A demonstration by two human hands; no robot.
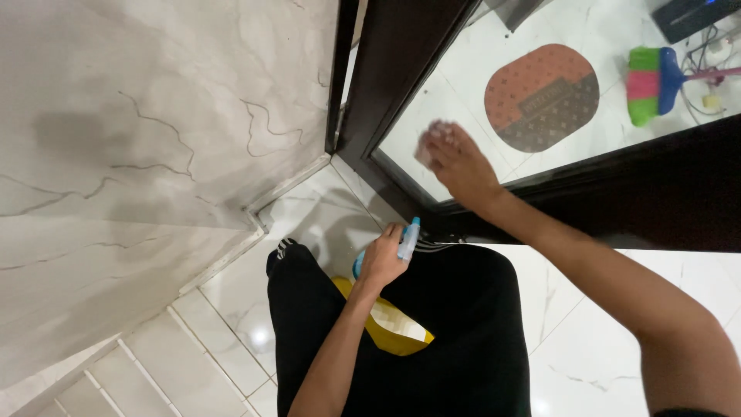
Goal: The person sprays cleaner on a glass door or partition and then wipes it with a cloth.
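Note:
My right hand [461, 162] presses a small white cloth [429, 144] flat against the glass pane [432, 108] of a dark-framed door [401, 62]. The cloth is blurred and mostly under my fingers. Lower down, my left hand [381, 259] is closed around a light blue spray bottle [407, 239], held near my knees with its nozzle end pointing up toward the door frame. I am crouched in black trousers [455, 332], with a yellow piece of clothing [390, 324] showing between my legs.
A marble-patterned wall [139, 154] stands close on the left, meeting white floor tiles [224, 309]. Through the glass lie an oval brown and orange mat [542, 96], a colourful broom head [652, 83] and some cables [706, 54].

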